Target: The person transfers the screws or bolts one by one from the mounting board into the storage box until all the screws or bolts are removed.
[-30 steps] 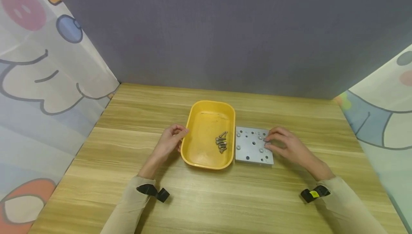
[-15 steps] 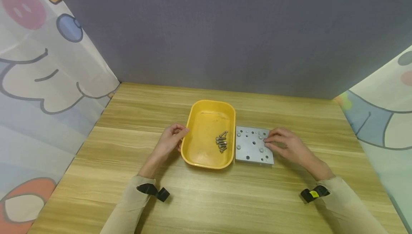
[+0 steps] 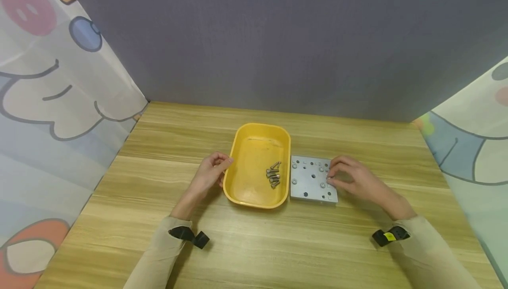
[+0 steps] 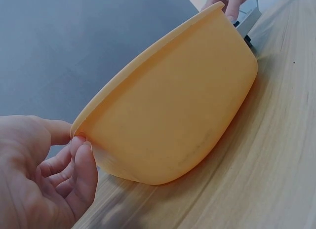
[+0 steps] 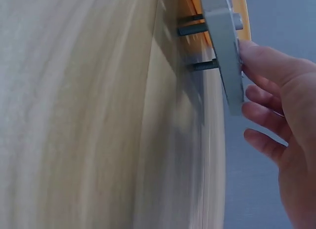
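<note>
At the left side of a yellow plastic tray (image 3: 254,200), my left hand (image 3: 209,172) pinches the rim between thumb and fingers, as the left wrist view confirms. Several socket-head screws (image 3: 273,175) lie together inside the tray. Just right of it is a silver metal plate (image 3: 305,187) with holes, several of them holding screws. My right hand (image 3: 353,181) is at the plate's right side, thumb and index finger pinching a small screw (image 3: 328,177) at its surface; the fingertips mostly hide it. Below the plate, threaded screw shanks (image 5: 203,65) stick out in the right wrist view.
Everything stands on a wood-grain table (image 3: 254,245). A grey panel (image 3: 254,42) rises behind, and printed cartoon curtains (image 3: 71,103) flank both sides. Each wrist carries a black strap (image 3: 182,233) with a small camera.
My right fingertips have shifted slightly at the plate, and the right wrist has moved a little to the right. The left hand, tray and plate keep their places.
</note>
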`<state>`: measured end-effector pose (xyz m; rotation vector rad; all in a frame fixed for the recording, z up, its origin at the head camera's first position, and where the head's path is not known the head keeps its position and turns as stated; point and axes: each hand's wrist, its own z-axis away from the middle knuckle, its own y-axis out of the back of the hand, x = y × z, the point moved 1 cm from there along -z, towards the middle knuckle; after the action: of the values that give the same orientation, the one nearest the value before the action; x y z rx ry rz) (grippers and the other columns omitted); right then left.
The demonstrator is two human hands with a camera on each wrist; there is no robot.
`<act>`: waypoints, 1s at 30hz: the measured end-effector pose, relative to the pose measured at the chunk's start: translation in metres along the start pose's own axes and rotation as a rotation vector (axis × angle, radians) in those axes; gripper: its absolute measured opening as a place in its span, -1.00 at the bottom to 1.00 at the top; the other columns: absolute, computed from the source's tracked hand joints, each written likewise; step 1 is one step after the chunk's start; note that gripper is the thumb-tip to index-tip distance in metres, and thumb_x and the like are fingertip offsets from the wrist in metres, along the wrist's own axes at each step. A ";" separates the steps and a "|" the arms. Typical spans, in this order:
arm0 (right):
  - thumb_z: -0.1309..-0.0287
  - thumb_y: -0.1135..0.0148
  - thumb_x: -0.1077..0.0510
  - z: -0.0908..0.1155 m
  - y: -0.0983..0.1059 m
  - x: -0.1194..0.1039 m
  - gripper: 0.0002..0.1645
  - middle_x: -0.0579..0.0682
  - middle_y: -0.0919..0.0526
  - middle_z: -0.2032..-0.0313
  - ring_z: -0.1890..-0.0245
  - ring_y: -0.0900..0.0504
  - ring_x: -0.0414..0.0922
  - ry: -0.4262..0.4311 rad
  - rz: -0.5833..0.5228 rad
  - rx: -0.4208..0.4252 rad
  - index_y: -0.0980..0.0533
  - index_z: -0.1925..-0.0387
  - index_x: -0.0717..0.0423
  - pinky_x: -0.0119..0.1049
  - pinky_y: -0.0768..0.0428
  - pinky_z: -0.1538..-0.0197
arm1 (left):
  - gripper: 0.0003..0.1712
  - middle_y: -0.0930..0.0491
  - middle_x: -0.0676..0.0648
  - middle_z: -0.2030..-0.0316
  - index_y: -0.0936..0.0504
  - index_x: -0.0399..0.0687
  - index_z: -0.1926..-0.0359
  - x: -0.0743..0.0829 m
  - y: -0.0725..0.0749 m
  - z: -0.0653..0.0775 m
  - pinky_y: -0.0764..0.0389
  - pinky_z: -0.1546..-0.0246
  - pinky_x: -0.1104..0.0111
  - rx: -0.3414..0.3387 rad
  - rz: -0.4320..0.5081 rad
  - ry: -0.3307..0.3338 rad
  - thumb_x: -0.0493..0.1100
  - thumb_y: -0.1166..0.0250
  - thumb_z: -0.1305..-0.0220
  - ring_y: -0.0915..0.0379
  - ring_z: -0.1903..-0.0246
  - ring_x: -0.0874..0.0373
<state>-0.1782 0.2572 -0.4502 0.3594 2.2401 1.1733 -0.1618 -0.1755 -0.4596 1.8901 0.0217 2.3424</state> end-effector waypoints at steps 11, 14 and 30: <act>0.13 -0.55 0.34 -0.005 -0.004 -0.002 -0.70 -0.03 -0.65 0.12 0.07 -0.63 -0.05 -0.033 0.008 -0.007 -0.62 0.38 -0.02 -0.68 -0.35 -0.25 | -0.68 -0.57 -0.12 0.33 -0.49 -0.36 -0.02 0.000 0.000 -0.001 -0.51 0.67 0.48 0.001 0.001 0.004 -0.14 -0.24 -0.52 -0.40 0.66 0.25; 0.14 -0.53 0.36 -0.007 -0.004 -0.003 -0.69 -0.03 -0.65 0.13 0.09 -0.62 -0.06 -0.018 -0.002 -0.004 -0.60 0.40 -0.03 -0.67 -0.36 -0.23 | -0.68 -0.57 -0.13 0.33 -0.49 -0.36 -0.02 0.000 0.000 -0.001 -0.51 0.67 0.48 0.001 0.002 0.006 -0.14 -0.24 -0.52 -0.39 0.66 0.25; 0.16 -0.51 0.39 -0.012 0.003 -0.003 -0.68 -0.01 -0.66 0.15 0.12 -0.62 -0.08 0.001 -0.044 0.029 -0.63 0.38 -0.02 -0.68 -0.35 -0.25 | -0.68 -0.56 -0.14 0.33 -0.50 -0.36 -0.02 0.001 0.000 0.000 -0.52 0.67 0.48 0.000 0.001 0.012 -0.13 -0.24 -0.52 -0.40 0.66 0.25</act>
<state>-0.1834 0.2498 -0.4410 0.3201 2.2564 1.1190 -0.1624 -0.1751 -0.4583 1.8769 0.0226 2.3542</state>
